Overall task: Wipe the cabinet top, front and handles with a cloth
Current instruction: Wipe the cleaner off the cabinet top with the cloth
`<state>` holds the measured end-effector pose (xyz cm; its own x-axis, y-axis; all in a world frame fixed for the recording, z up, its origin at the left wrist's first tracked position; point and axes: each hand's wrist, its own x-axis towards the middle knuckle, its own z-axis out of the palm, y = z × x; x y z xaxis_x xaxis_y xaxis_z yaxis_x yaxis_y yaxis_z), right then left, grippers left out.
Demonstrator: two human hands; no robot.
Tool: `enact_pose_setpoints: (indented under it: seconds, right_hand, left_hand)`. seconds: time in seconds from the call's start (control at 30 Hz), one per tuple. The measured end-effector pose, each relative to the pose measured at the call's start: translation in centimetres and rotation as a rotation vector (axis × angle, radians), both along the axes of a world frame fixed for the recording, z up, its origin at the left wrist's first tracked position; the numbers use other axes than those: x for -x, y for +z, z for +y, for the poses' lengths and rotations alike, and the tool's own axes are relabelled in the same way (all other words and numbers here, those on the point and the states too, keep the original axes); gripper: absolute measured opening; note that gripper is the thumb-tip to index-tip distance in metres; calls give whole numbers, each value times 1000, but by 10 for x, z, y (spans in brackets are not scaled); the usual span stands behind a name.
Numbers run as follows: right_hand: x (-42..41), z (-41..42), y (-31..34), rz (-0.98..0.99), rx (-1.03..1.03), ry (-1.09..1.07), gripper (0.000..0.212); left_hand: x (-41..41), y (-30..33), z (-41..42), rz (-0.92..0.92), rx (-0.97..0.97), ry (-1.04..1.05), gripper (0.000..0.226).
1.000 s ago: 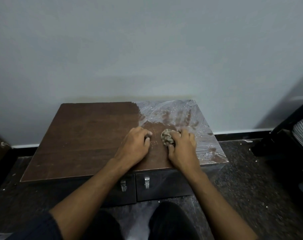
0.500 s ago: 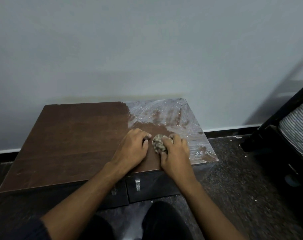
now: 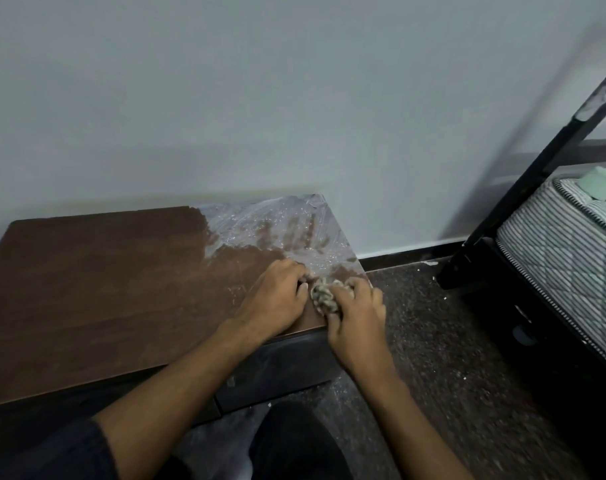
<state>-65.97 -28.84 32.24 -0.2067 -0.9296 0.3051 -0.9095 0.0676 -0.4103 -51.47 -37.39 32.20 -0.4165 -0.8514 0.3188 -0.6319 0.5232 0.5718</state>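
Observation:
A low cabinet with a brown wooden top [image 3: 104,282] stands against the wall. Its far right part carries a whitish, glittering film [image 3: 281,223]. My right hand [image 3: 355,313] grips a crumpled grey-beige cloth [image 3: 324,296] at the top's right front corner. My left hand [image 3: 277,299] rests on the top just left of the cloth, fingers curled, knuckles up. Below the hands is the dark cabinet front [image 3: 287,365]; my left forearm mostly hides the handles.
A black bed frame post [image 3: 523,188] and a striped mattress [image 3: 564,251] stand at the right. Dark speckled floor [image 3: 450,341] lies between cabinet and bed. A pale wall [image 3: 260,98] rises behind. My dark-clothed knee [image 3: 294,445] is at the bottom.
Both hands with the cloth have slid right along the top to its right front corner. The view has swung right, bringing the bed in and cutting the cabinet's left side.

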Motion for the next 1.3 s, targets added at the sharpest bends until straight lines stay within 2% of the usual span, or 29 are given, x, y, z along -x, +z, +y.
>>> enact_pose_setpoints:
  seconds: [0.07,0.17,0.27,0.5,0.7,0.77,0.97,1.07,1.2,1.23,1.3]
  right_hand:
    - [16,7,-2,2,3,9,44]
    - [55,-20,0,-65,-43,-154,39]
    - [62,-34,5,-114,-44,-202,38]
    - [10,-20,3,29,-1,142,44]
    - [48,-99,5,-106,-58,-168,38]
    - [31,-105,6,-64,-50,-132,37]
    - [-28,-65,-2,39,8,259,42]
    - [-3,-89,-2,69,20,150,41]
    - [17,-130,4,-16,-38,-91,38]
    - [7,-131,5,-12,-40,-80,39]
    - [-22,-122,5,4,-43,75,39]
  left_hand:
    - [4,-2,0,0,8,-15,16]
    - [5,-2,-1,18,9,-15,17]
    - [5,-2,-1,25,-17,-10,18]
    - [2,-3,-9,59,-18,59,17]
    - [-25,8,-19,-17,-9,113,18]
    - [-30,12,-24,-15,-14,141,19]
    - [-30,11,-34,-22,-18,171,19]
    - [-34,9,-33,-7,-22,157,20]
    - [-43,12,-34,-12,-48,185,23]
    - [-44,12,-36,-13,-49,200,23]
    - [-45,12,-38,-19,-49,233,23]
